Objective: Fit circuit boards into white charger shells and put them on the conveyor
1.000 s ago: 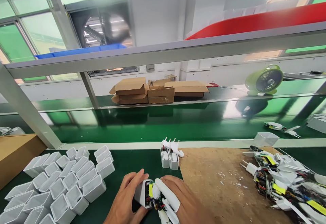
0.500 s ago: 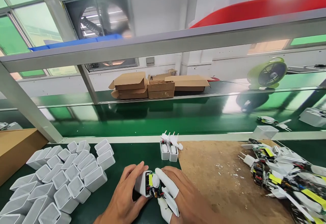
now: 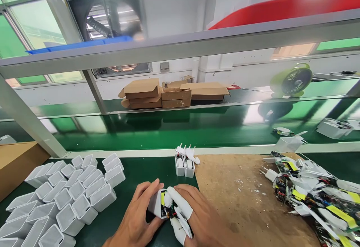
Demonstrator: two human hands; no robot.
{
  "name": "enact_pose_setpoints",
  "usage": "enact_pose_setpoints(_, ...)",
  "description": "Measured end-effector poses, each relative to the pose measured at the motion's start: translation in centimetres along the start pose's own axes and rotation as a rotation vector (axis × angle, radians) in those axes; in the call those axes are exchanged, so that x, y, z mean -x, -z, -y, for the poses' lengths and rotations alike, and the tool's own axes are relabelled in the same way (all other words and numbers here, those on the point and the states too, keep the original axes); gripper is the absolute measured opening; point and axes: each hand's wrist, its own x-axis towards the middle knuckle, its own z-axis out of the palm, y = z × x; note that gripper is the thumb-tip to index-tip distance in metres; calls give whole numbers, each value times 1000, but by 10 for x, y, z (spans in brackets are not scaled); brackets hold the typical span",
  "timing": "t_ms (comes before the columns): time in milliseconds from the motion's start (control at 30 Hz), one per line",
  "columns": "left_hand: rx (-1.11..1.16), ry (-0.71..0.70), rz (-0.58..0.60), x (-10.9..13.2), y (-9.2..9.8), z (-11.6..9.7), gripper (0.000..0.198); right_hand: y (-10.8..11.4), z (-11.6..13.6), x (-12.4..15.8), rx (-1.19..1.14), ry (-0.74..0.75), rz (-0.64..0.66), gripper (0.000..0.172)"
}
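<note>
My left hand grips a white charger shell lying on the green mat near the front edge. My right hand, with white finger cots on two fingers, pinches a circuit board with a plug that sits partly inside the shell's open end. Both hands touch at the shell. Two filled shells with plug pins up stand just beyond my hands.
Several empty white shells lie heaped at the left beside a cardboard box. A pile of circuit boards with plugs lies at the right on a brown board. Behind runs a green conveyor with cardboard boxes and a green fan.
Both hands stay on the shell and board. The view has tilted and shifted slightly, so everything sits a little higher and to the left.
</note>
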Motion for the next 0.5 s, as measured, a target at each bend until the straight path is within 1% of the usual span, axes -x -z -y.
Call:
enact_pose_setpoints(67,38,-7,23,-3,0,-4,89,-3,-2,2,16,20,-8,68)
enact_pose_setpoints(200,226,60,85,-8,0,-6,86,-10,-10,3,0,-12,-81,57)
enact_pose_setpoints(233,287,86,95,-8,-1,-6,84,-12,-13,4,-15,-29,-78,60)
enact_pose_setpoints(300,411,132,84,-9,-3,-5,78,-17,-19,6,-35,-30,-80,67)
enact_pose_setpoints(400,610,183,42,-8,-3,-5,72,-25,-28,10,-32,19,-99,64)
enact_pose_setpoints(467,711,222,25,-8,1,-5,70,-26,-31,11,-37,48,-115,64)
enact_pose_setpoints(500,746,242,27,-9,3,-5,70,-25,-31,11,-49,40,-109,61)
